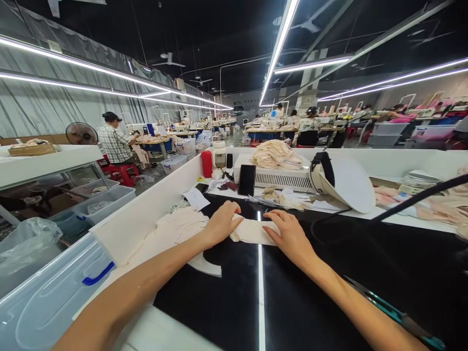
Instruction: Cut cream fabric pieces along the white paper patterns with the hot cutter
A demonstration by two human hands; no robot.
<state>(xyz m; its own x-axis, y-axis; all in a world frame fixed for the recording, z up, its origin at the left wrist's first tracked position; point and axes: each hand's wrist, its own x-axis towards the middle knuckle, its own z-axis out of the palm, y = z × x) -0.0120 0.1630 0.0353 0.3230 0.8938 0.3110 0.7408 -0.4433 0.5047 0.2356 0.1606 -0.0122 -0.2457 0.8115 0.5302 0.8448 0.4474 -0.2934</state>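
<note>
Left hand (221,224): fingers curled shut on the bunched left end of the cream fabric piece (253,232). Right hand (288,235): fingers open and laid flat, pressing the piece's right end. The piece lies between the two hands on the black tabletop (329,278), across a bright reflected light strip (261,292) that runs toward 6 o'clock. At 9 o'clock of the left hand, touching its wrist, a pile of cream pieces (175,230); at 10 o'clock, a paper slip (196,198). At 12 o'clock of the hands, a dark phone (247,179) leans upright against a white box (281,178), which carries a stack of cream fabric (274,155). At 11 o'clock, farther off, a red bottle (206,164). At 1 o'clock of the right hand, a white cap (345,185) rests on its side. At 5 o'clock, beside the right forearm, scissors (397,316) with teal handles. At 8 o'clock, off the table, a clear bin (44,302) with a blue handle. Well apart at 10 o'clock, a person in a checked shirt (115,142) sits at another bench.
</note>
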